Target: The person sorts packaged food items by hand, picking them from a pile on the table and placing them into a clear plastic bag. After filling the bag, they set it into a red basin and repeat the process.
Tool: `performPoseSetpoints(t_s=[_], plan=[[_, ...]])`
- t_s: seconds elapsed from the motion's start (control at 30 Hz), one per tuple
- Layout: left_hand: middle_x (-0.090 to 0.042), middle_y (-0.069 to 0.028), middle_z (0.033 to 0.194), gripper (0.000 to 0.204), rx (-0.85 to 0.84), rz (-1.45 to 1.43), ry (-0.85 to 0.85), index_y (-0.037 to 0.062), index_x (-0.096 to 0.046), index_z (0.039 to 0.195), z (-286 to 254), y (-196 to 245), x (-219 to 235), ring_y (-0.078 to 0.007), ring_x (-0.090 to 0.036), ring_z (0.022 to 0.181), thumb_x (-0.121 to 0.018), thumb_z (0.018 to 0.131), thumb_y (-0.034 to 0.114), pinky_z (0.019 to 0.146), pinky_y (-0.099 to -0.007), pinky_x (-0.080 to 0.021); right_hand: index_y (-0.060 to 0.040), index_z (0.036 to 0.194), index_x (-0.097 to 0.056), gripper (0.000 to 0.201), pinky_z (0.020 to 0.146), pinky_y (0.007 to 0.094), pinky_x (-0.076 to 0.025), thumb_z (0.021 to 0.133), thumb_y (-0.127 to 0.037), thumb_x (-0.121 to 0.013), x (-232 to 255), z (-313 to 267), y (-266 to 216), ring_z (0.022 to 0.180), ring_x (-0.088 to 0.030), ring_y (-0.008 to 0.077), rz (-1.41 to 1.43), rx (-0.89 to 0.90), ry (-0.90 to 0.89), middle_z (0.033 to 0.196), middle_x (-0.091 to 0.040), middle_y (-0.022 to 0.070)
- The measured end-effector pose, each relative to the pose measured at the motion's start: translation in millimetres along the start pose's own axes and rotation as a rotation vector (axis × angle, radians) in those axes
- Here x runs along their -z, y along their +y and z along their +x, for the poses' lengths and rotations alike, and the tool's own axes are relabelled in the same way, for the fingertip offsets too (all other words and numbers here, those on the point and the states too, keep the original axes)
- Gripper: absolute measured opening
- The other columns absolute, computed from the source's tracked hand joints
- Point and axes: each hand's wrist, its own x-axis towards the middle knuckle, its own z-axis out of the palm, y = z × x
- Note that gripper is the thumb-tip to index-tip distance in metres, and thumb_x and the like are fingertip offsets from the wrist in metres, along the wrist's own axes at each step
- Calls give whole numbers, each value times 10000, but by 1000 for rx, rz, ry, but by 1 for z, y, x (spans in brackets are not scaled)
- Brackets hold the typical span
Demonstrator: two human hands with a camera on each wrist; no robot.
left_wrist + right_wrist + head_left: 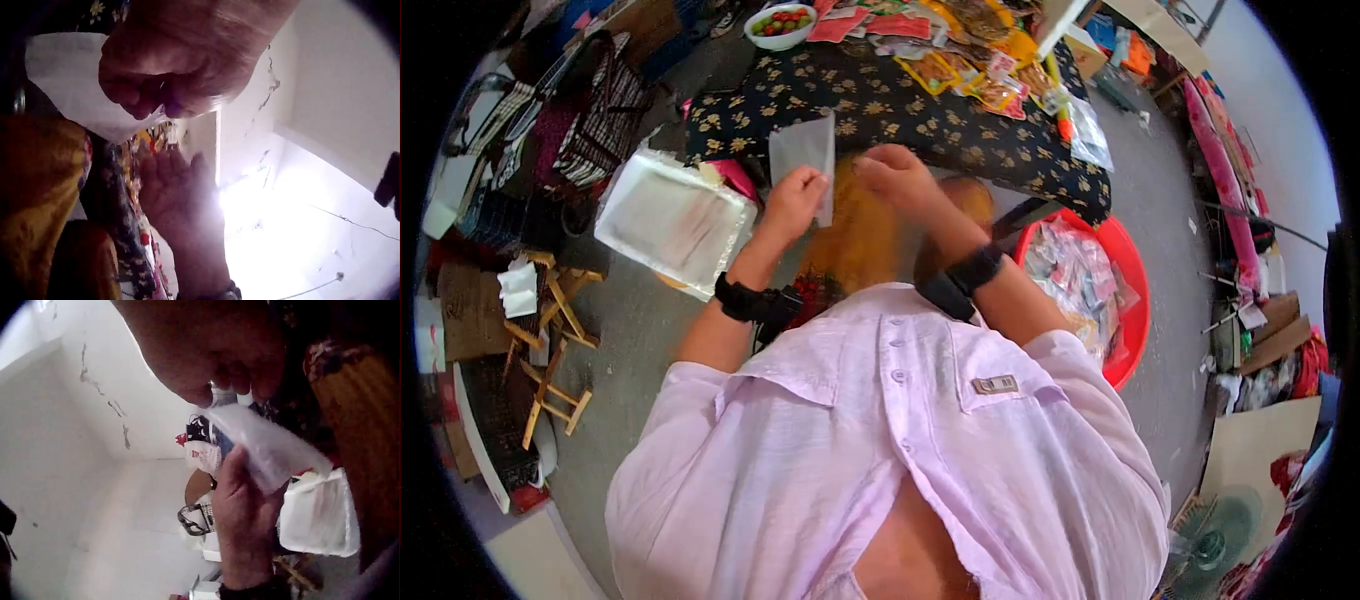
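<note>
My left hand [797,200] pinches a translucent plastic bag [802,148] between thumb and fingers, above my lap. In the left wrist view the curled left hand [181,62] holds the whitish bag [75,81] at its edge. To the right of the bag in the head view, and apart from it, is my right hand [897,178], blurred, its fingers loosely bent. The left wrist view shows the right hand [181,194] palm on, with nothing visible in it. In the right wrist view, the bag [269,447] slants below the right hand's bent fingers [234,378].
A table with a dark floral cloth [750,110] stands ahead, bearing colourful packets [930,70] and a white bowl of small fruit [781,43]. On the left lies a white tray lined with plastic [670,220]; on the right stands a red tub [1133,290] of packets. Wooden stools [555,385] stand farther left.
</note>
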Motion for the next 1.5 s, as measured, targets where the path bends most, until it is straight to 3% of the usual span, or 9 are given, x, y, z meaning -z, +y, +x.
performPoseSetpoints(t_s=[0.4,0.67,0.8,0.87,0.9,1.1,1.3,1.4,1.5], plan=[[-509,-44,606,170,12,16,-123,14,-507,765,9,-6,-53,-104,-467,551,-436,795,166,505,-253,-385,-28,866,-482,162,547,269,-475,773,-152,-529,13,-9,27,638,-533,138,275,-109,50,774,-528,47],[-503,-32,642,155,131,-326,106,26,-494,754,4,-3,-61,-100,-476,568,-444,797,166,502,-227,-387,-46,845,-490,137,541,296,-471,742,-128,-527,28,-3,54,655,-536,159,362,-90,121,744,-538,53],[-528,-123,716,155,-287,332,169,19,-500,833,-3,10,-61,-249,-523,642,-470,766,155,573,-307,-425,-46,830,-492,136,525,267,-441,726,-126,-528,24,-1,56,635,-515,127,60,46,170,705,-531,49],[-522,-164,789,192,-343,487,182,18,-494,896,-11,17,-68,-312,-509,713,-472,748,138,616,-355,-420,-41,826,-492,141,526,259,-427,721,-128,-526,15,-1,57,617,-503,113,-254,187,217,698,-528,46],[-519,-184,825,221,-369,566,189,18,-492,928,-14,20,-69,-344,-502,748,-473,738,129,638,-379,-418,-37,810,-485,122,520,266,-407,733,-126,-517,12,-1,54,606,-481,100,-140,195,176,675,-512,35],[-514,-168,841,261,-448,580,306,27,-488,963,-5,31,-46,-338,-495,781,-469,710,92,659,-391,-408,-38,772,-453,86,486,269,-389,757,-107,-500,8,-7,27,556,-464,119,133,192,123,654,-475,34],[-501,-135,743,232,-783,834,525,40,-501,914,25,85,-12,-305,-491,685,-475,686,73,600,-400,-396,-36,794,-439,105,508,260,-394,777,-129,-483,14,13,-11,565,-463,126,284,40,115,678,-478,37],[-494,-119,711,244,-945,953,486,43,-503,914,45,99,-19,-300,-489,637,-491,675,91,564,-407,-389,-40,796,-442,117,494,263,-396,778,-146,-488,17,38,-16,559,-464,130,282,158,181,682,-490,44],[-510,-118,737,210,-807,1023,342,59,-501,875,78,78,-32,-310,-505,647,-492,673,114,559,-423,-399,-38,784,-450,135,469,266,-398,768,-161,-503,32,66,-4,542,-479,134,206,53,192,669,-507,53]])
